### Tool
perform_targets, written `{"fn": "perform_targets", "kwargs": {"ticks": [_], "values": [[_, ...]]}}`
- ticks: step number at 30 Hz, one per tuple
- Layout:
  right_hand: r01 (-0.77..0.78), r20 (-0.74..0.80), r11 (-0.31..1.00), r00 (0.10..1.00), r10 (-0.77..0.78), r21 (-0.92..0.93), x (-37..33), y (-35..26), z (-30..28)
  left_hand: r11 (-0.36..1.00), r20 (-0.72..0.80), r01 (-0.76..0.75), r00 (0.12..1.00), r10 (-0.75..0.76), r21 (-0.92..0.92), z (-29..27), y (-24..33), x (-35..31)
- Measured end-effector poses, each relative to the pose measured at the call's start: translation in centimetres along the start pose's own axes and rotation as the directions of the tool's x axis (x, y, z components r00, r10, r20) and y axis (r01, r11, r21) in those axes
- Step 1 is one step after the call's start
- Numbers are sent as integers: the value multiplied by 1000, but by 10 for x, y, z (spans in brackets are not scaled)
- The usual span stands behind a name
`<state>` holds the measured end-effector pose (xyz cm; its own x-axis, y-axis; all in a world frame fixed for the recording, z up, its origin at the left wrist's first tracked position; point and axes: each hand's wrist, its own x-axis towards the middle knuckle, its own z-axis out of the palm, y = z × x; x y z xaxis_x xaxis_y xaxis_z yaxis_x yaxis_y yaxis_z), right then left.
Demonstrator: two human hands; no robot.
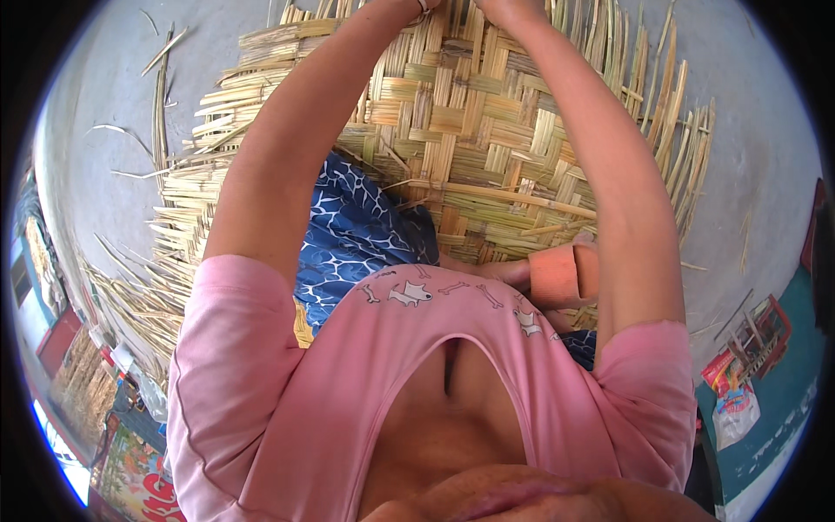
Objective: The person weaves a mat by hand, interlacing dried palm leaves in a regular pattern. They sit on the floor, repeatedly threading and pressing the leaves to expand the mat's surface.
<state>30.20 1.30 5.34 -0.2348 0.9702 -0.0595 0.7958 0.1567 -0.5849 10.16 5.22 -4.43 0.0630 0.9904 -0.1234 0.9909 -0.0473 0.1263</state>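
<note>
Both my arms reach forward over a half-woven mat (487,96) of flat, yellow-green reed strips, plaited in a crossing pattern. My left hand (416,7) is cut off by the top edge, with a thin band at its wrist. Close beside it, my right hand (511,10) is also mostly out of the picture. Both are over the far part of the mat, near some upright strips; the fingers of neither show, so what they hold or touch is hidden. Loose strip ends (204,187) fan out along the left side, and more unwoven ends (687,139) stick out at the right.
I sit on the near part of the mat, blue patterned cloth (348,235) over my legs. An orange sandal (554,276) is by my foot. Stray reed bits (165,52) lie on the grey floor (96,96). A rack with packets (748,348) stands at far right; assorted belongings are at left.
</note>
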Motion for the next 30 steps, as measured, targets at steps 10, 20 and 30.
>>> {"fn": "perform_targets", "kwargs": {"ticks": [10, 20, 30], "values": [[132, 217, 912, 975, -48, -388, 1, -15, -8, -228, 474, 597, 772, 424, -769, 69, -79, 33], [-520, 498, 771, 810, 309, 369, 21, -2, -15, 511, 357, 286, 933, 43, -811, -1, -13, -12], [-378, 425, 788, 890, 165, 486, 25, -4, -12, -38, 460, 459, 882, -98, -888, -55, 13, -49]]}}
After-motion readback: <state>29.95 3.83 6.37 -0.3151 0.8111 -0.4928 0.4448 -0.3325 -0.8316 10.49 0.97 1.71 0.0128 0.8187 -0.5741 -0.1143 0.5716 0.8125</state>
